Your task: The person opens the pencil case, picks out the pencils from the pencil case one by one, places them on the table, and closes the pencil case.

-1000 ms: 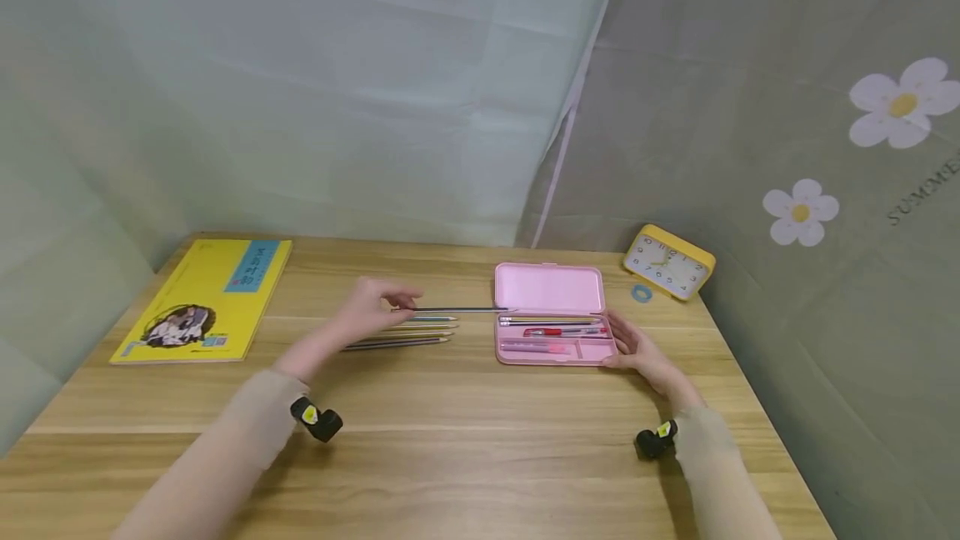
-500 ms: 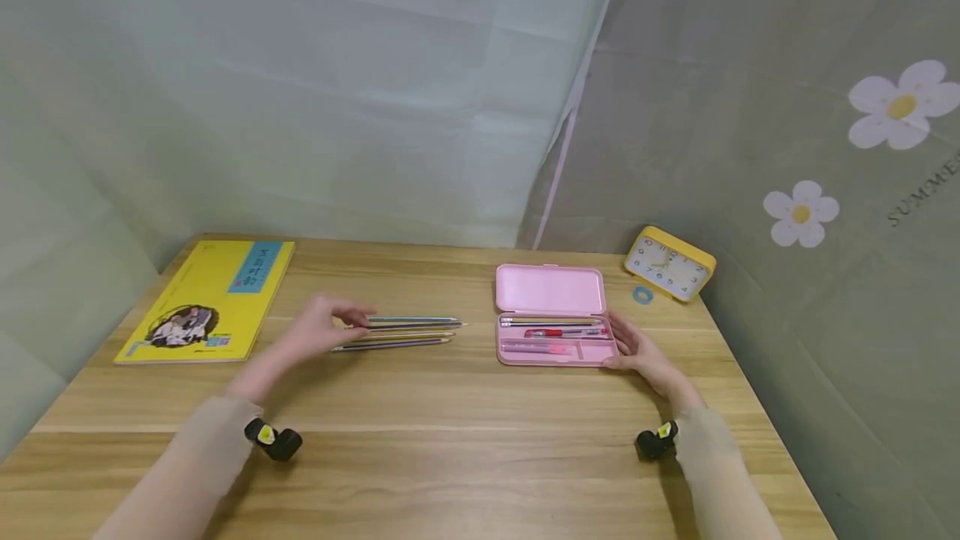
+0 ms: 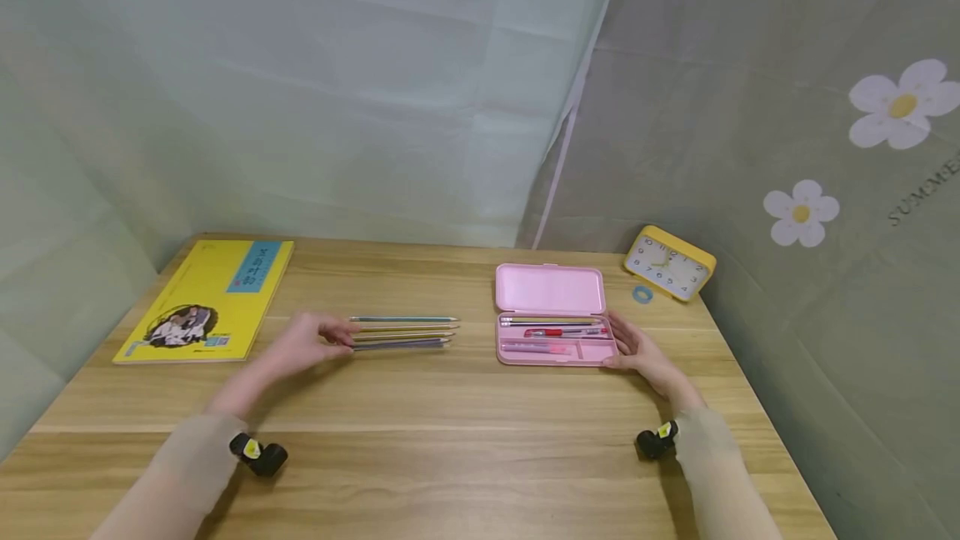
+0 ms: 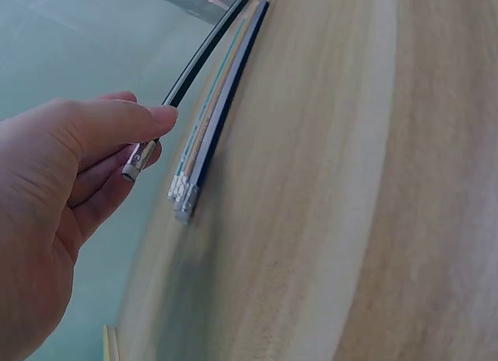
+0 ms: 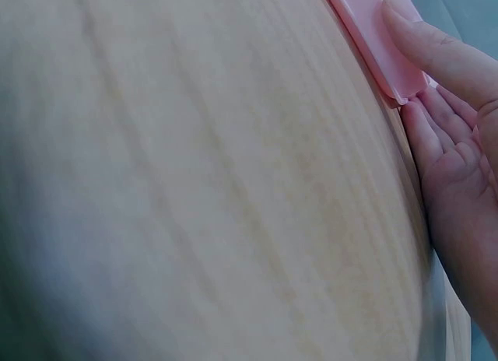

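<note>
In the left wrist view, my left hand (image 4: 85, 143) pinches a dark pencil (image 4: 204, 54) between thumb and fingers, close to its eraser end. The pencil slants over several other pencils (image 4: 222, 104) lying side by side on the table. From the head view, the left hand (image 3: 311, 340) is at the left ends of this row of pencils (image 3: 405, 329). My right hand (image 3: 641, 352) holds the right end of an open pink pencil case (image 3: 549, 288), thumb at its front corner and fingers along its side. Pencils, a red pen (image 3: 543, 332) and a pink-tipped pen (image 3: 536, 348) lie inside.
A yellow book (image 3: 217, 294) lies at the table's left. Toward the back right stands a yellow alarm clock (image 3: 667, 263), with a blue ring (image 3: 642, 294) in front of it. Curtains (image 3: 360, 107) hang behind the wooden table (image 3: 480, 457).
My left hand has moved left with the dark pencil, drawing its tip back from the pencil case to the row of pencils. The right hand keeps its place on the case.
</note>
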`<state>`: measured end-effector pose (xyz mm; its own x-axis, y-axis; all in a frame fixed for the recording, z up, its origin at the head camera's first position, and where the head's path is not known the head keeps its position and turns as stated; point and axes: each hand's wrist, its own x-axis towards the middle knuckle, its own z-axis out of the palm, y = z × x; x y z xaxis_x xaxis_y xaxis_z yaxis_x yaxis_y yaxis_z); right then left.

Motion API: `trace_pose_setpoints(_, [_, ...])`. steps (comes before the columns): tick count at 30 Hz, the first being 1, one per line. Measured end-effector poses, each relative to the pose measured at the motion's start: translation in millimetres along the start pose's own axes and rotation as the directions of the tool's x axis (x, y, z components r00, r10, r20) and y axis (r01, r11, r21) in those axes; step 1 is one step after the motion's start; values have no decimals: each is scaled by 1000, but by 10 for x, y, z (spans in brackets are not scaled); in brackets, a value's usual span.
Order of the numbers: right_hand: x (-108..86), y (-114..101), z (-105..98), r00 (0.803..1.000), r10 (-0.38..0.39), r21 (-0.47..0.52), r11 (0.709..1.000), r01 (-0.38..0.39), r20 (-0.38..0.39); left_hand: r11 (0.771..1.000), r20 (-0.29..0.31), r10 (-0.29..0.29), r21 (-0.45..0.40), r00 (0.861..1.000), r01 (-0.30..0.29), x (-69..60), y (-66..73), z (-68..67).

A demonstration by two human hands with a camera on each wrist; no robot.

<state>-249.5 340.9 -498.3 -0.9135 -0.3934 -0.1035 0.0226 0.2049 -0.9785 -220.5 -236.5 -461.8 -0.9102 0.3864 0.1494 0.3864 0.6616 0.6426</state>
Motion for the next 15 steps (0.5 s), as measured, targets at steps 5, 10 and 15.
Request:
trace_pose_setpoints(5, [-8, 2, 4, 1000, 6, 2, 1000, -6, -5, 1000, 8, 2, -18, 1000, -2, -5, -12, 23])
trace_pose_setpoints(10, [-5, 2, 0, 1000, 5, 1, 1000, -5, -7, 1000, 20, -13, -12, 1000, 13, -5, -9, 50])
trace_pose_setpoints(15, [11, 14, -5, 1000, 2, 5, 1000, -2, -5, 1000, 29, -7, -7, 1000, 7, -2, -22, 48])
